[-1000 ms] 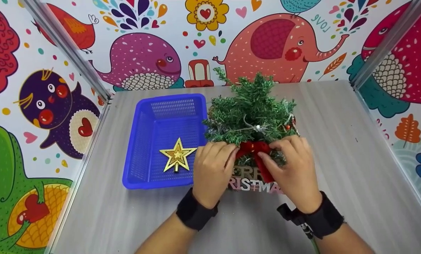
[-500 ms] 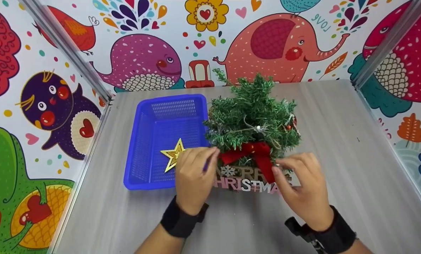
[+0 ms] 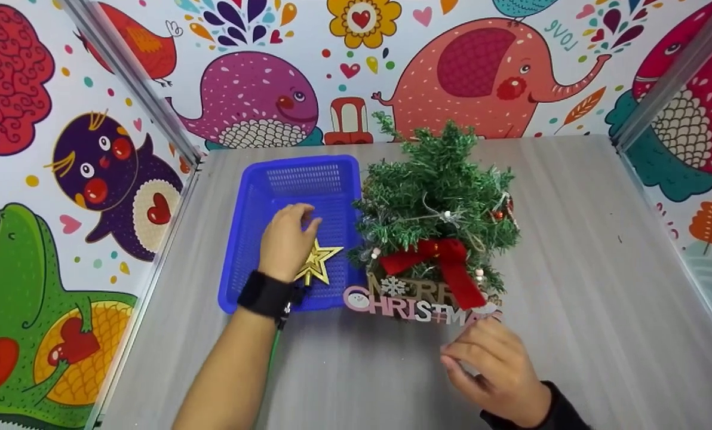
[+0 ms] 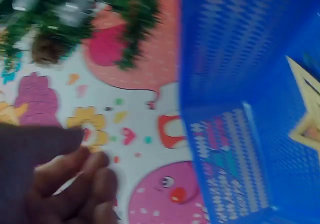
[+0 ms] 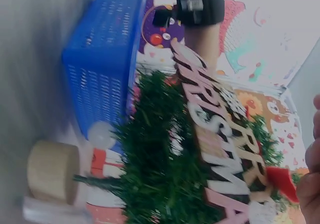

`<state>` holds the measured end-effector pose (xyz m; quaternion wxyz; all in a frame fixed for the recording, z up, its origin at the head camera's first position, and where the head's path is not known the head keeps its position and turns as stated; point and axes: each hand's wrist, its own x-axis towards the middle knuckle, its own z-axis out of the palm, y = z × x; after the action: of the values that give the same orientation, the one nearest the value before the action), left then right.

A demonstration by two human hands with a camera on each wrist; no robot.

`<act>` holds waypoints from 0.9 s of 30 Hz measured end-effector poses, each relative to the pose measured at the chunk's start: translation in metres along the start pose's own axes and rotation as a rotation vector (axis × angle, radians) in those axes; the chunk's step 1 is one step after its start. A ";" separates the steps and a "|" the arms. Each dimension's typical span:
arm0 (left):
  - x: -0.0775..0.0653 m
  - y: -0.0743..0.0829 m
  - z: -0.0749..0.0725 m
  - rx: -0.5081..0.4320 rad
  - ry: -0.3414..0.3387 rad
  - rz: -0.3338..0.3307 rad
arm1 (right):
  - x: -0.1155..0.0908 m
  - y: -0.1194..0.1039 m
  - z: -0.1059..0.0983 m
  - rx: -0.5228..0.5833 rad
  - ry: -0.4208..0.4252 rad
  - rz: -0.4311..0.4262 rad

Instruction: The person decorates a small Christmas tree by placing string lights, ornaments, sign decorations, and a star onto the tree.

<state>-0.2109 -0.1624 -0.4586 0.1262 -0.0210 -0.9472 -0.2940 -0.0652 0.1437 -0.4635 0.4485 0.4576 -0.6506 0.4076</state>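
My left hand (image 3: 287,242) is over the blue plastic basket (image 3: 232,239), fingers loosely bent and holding nothing. It partly covers a gold star tree topper (image 3: 320,261) lying in the basket. My right hand (image 3: 493,370) hangs in front of the small Christmas tree (image 3: 439,173), with nothing in its loosely curled fingers. Its fingertips are close to the right end of the "Merry Christmas" sign (image 3: 401,309) at the tree's front. A red bow (image 3: 433,249) sits on the tree above the sign, one tail hanging over the lettering. In the left wrist view, the star (image 4: 307,129) lies beyond the basket wall.
The grey tabletop (image 3: 571,239) is bounded by printed cartoon walls and metal corner posts (image 3: 147,89). The basket stands right beside the tree's left branches. In the right wrist view, the tree's round wooden base (image 5: 54,171) shows under its trunk.
Both hands have let go of the red bow and come away from it. The left moved left and up over the basket; the right drew back toward the front. The view has shifted slightly.
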 end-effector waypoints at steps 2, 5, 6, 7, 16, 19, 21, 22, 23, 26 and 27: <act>0.007 -0.012 0.006 0.037 -0.173 -0.062 | -0.003 -0.004 0.000 0.014 -0.038 0.019; 0.016 -0.026 0.013 0.041 -0.355 -0.131 | -0.012 -0.009 0.000 0.028 -0.088 0.068; 0.018 -0.030 0.015 0.044 -0.390 -0.148 | -0.015 -0.010 0.000 0.031 -0.106 0.083; 0.021 -0.033 0.017 0.053 -0.416 -0.158 | -0.019 -0.011 0.001 0.038 -0.121 0.094; 0.031 -0.047 0.036 0.261 -0.601 -0.105 | -0.065 -0.009 0.014 0.074 -0.343 0.228; 0.029 -0.048 0.041 0.278 -0.708 -0.103 | -0.076 -0.008 0.018 0.055 -0.392 0.271; 0.027 -0.049 0.044 0.285 -0.770 -0.114 | -0.080 -0.007 0.020 0.048 -0.407 0.290; 0.026 -0.049 0.046 0.289 -0.793 -0.121 | -0.081 -0.007 0.020 0.046 -0.415 0.301; 0.025 -0.049 0.047 0.299 -0.808 -0.124 | -0.082 -0.006 0.020 0.045 -0.421 0.310; 0.025 -0.049 0.051 0.329 -0.824 -0.117 | -0.083 -0.005 0.020 0.042 -0.430 0.321; 0.025 -0.049 0.052 0.335 -0.820 -0.110 | -0.083 -0.005 0.020 0.041 -0.432 0.324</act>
<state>-0.2524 -0.1747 -0.5202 -0.2739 -0.0646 -0.9533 -0.1101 -0.0494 0.1431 -0.5473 0.2187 0.4331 -0.7876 0.3799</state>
